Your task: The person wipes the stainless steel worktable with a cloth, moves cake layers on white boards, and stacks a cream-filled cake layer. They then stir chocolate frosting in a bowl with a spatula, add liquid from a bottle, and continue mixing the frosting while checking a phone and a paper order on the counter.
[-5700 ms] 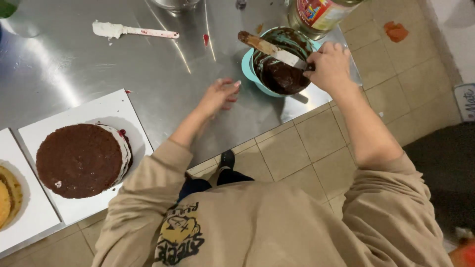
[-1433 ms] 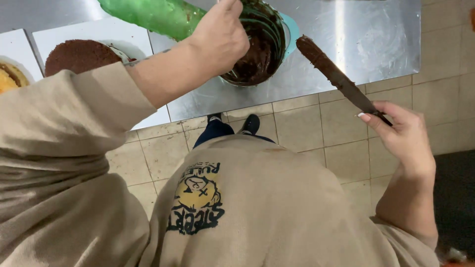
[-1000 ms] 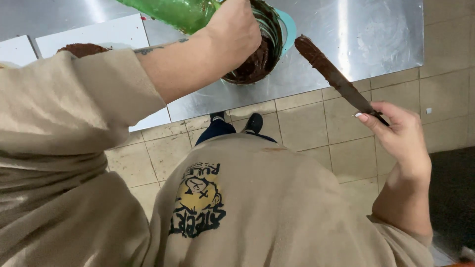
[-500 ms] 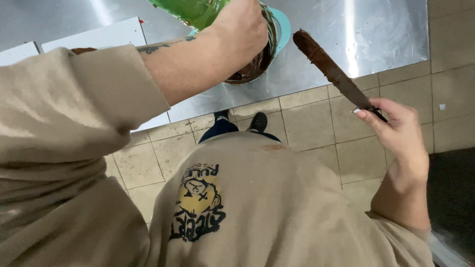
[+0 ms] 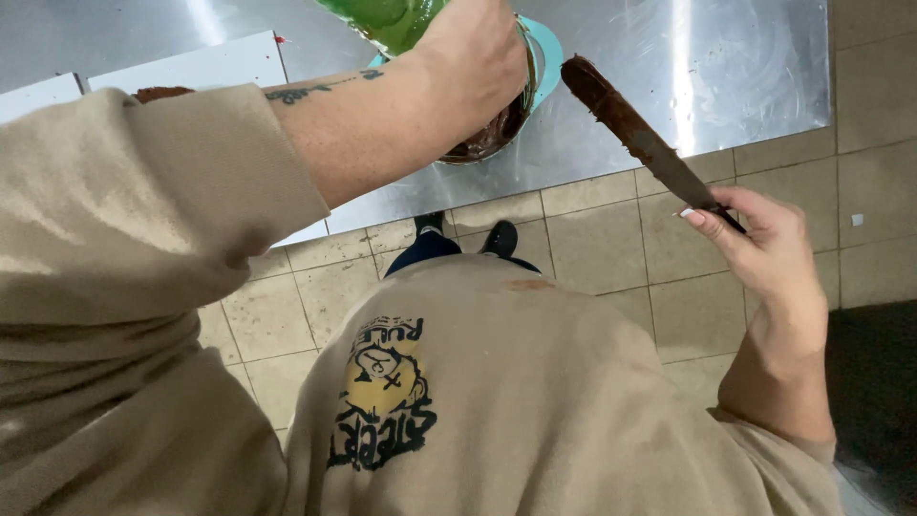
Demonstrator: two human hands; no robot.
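Now | right hand (image 5: 769, 250) grips spatula (image 5: 638, 137), blade up-left | left hand (image 5: 473, 57) holds green bottle (image 5: 387, 17)

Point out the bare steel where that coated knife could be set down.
The widest free patch is on the steel table, right of the teal bowl and out to the table's right edge. Left of the bowl it is crowded: the left hand with the green bag, then the white boards.

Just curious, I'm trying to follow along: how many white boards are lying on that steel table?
2. One white board lies beyond the left forearm, with something dark brown on it; another shows at the left edge. Others may be hidden under the sleeve.
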